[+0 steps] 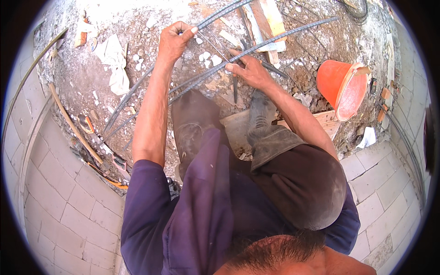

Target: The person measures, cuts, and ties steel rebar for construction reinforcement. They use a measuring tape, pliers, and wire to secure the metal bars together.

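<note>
Two ribbed steel rebars [293, 34] slant from lower left to upper right in front of my knees. Thin steel rods [213, 44] cross between them, like the side of a stirrup. At the farther bar, my left hand [175, 40] is closed in a pinch where bar and thin rod meet. My right hand [251, 71] grips the nearer bar, thumb on the near side and fingers partly hidden. Beside and below it shows a dark metal tool [235, 89] with leg-like handles. Whether that tool touches my hand, I cannot tell.
An orange bucket [333, 85] lies tipped at the right. Wooden boards [270, 23] lie beyond the bars. A wooden stick [75, 123], a handsaw [120, 165] and white scraps [113, 64] are on the rubble at left. Pale tiled walls [68, 197] flank both sides.
</note>
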Tool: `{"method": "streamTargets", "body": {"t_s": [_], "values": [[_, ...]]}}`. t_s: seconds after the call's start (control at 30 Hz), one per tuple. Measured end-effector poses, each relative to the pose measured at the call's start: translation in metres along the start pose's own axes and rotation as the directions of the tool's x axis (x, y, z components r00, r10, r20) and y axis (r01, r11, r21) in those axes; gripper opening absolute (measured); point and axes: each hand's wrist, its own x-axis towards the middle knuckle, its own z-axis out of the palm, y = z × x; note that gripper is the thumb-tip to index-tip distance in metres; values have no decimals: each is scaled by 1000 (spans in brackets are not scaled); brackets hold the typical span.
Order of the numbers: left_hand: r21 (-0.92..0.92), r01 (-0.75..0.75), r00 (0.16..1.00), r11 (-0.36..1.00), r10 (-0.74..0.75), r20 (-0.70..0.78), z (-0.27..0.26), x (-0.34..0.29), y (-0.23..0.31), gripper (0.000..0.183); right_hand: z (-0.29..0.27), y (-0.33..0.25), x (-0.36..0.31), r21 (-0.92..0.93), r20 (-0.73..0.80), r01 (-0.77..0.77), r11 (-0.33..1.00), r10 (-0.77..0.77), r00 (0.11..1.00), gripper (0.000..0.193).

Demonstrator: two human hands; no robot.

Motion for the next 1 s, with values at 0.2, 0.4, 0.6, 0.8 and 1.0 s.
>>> {"method": "streamTargets", "body": {"t_s": [0.2, 0.4, 0.6, 0.8, 1.0], "values": [[24, -39, 999, 999, 40, -11, 1, 4, -1, 20, 11, -3, -6, -126, -141, 158, 979, -176, 974, 78], [-30, 8, 1000, 1000, -8, 4, 0, 2, -4, 17, 11, -11, -6, 115, -37, 42, 993, -38, 999, 65], [-50, 20, 999, 999, -17, 46, -4, 3, -2, 18, 6, -10, -13, -63, -71, -82, 995, 78, 994, 49], [-51, -5, 999, 999, 7, 42, -2, 3, -1, 19, -18, 14, -45, 146, -569, 79, 986, 18, 822, 70], [-58, 14, 999, 998, -12, 38, -3, 3, -3, 18, -62, 10, -10, -384, -692, 13, 923, -297, 658, 68]]}}
